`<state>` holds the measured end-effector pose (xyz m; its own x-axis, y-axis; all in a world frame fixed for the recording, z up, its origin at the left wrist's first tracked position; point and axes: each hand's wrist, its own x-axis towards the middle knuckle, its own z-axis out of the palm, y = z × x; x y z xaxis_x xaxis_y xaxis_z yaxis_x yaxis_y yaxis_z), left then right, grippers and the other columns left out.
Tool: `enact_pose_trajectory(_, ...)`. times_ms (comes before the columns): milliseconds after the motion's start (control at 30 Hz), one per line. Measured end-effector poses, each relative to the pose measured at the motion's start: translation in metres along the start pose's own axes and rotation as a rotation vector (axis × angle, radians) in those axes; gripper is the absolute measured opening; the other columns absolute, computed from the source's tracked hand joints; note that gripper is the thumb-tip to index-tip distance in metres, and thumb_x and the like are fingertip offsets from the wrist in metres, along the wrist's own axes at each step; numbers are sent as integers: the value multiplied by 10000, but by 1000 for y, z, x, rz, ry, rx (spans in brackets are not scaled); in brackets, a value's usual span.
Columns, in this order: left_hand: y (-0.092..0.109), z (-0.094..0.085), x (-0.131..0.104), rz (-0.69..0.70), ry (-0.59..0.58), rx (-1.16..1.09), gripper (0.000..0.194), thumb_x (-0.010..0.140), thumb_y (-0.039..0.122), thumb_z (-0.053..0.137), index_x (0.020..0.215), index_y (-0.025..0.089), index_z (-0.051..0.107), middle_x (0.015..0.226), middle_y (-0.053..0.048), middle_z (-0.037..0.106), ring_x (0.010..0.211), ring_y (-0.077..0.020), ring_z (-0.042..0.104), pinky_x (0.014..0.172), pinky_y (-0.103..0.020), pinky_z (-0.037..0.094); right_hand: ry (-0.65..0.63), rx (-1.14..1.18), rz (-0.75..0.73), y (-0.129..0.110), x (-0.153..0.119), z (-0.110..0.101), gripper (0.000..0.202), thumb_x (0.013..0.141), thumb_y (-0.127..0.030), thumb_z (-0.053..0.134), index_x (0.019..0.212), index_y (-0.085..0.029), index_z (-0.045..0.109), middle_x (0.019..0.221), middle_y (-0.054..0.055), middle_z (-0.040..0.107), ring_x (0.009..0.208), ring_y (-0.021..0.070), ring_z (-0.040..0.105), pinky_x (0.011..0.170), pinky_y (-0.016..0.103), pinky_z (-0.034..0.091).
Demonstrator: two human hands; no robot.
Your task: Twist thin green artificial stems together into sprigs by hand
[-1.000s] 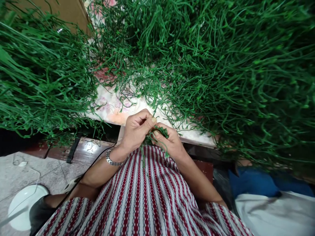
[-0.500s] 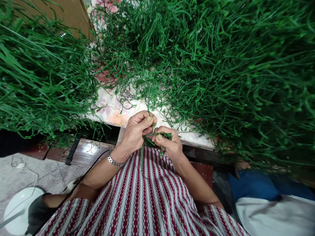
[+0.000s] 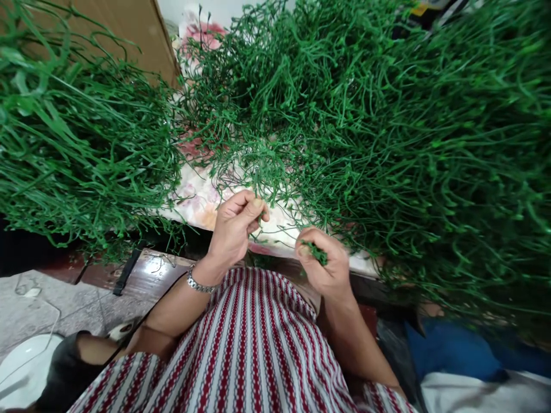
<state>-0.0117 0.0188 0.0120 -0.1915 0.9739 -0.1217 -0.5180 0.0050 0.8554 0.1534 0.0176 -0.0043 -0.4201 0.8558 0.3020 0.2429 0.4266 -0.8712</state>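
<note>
My left hand [image 3: 235,223] is closed in a pinch on a thin green stem [image 3: 260,218], just over the near edge of the table. The stem's far part blends into other sprigs in front of the fingers. To the right and a little lower, my right hand [image 3: 329,268] is wrapped round a small bunch of green stems [image 3: 317,254], whose bits show between thumb and forefinger. The hands are apart. Beyond them spreads a large heap of branching green stems [image 3: 422,155], plant-like and thin; I cannot tell whether they are real or plastic.
Another green heap [image 3: 86,155] lies on the left, near a cardboard box [image 3: 133,40]. A floral cloth [image 3: 196,201] covers the table. Below stand a wooden bench [image 3: 148,269] and a white round object [image 3: 30,367] on the floor. Blue fabric [image 3: 451,350] lies at lower right.
My right hand has moved away from my left, to the right and slightly down, with the green bunch in it. My left hand stays pinched in nearly the same place. The view has shifted slightly.
</note>
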Motion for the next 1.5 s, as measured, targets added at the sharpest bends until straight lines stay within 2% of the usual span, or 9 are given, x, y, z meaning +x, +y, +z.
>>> enact_pose_trajectory(200,-21,7,-5,132,83,76,249,738,319,667,631,168,501,589,45,532,453,-34,349,428,-159,280,47,-102,92,-3,9,30,115,829,-314,552,810,-204,525,685,-12,533,600,115,475,594,233,377)
enact_pose_trajectory(367,-31,9,-6,147,121,79,226,703,310,700,624,170,541,595,46,502,556,-53,452,503,-150,360,135,-130,121,3,7,42,76,818,-259,535,776,-197,520,651,-18,534,587,115,480,591,232,380)
enact_pose_trajectory(567,-21,4,-5,-215,51,-119,228,684,294,706,626,155,535,595,45,559,383,-14,325,353,-146,258,20,-125,25,3,6,32,33,784,-169,513,772,-193,533,658,-2,531,591,123,477,582,244,367)
enact_pose_trajectory(700,2,-7,7,-65,114,-190,247,721,289,689,642,174,486,536,62,514,388,-26,364,375,-145,283,-140,-47,-97,3,-2,22,84,788,-167,518,708,-189,533,603,-8,484,541,115,439,532,245,334)
enact_pose_trajectory(767,13,-9,12,46,88,-162,226,742,311,672,676,181,499,553,59,539,352,-16,320,374,-161,283,-88,-53,-98,3,-4,15,78,802,-182,530,724,-189,537,612,-7,491,537,112,440,523,241,335)
enact_pose_trajectory(933,15,-1,12,-4,-6,-114,227,685,258,712,646,170,507,623,29,572,521,-75,525,412,-172,340,240,-182,20,1,-1,-5,11,826,-208,555,820,-202,563,718,3,581,620,119,516,597,234,394)
enact_pose_trajectory(1133,4,1,10,-60,60,-148,208,671,236,711,637,153,524,636,29,563,544,-67,522,462,-175,383,210,-250,-19,-7,-1,-13,38,826,-184,552,858,-202,561,773,24,608,677,138,562,629,248,427)
enact_pose_trajectory(1333,6,-1,2,-165,83,-148,191,687,233,708,654,141,544,659,13,574,539,-60,514,447,-160,363,61,-387,-237,-48,10,-59,93,804,-114,539,854,-192,551,721,28,586,648,131,551,587,249,434)
enact_pose_trajectory(1500,0,0,-1,-223,45,-136,220,680,256,719,669,132,539,641,13,565,489,-48,485,432,-150,339,546,-899,-420,-102,56,-131,31,813,-204,575,786,-204,590,670,0,579,594,101,522,562,230,409)
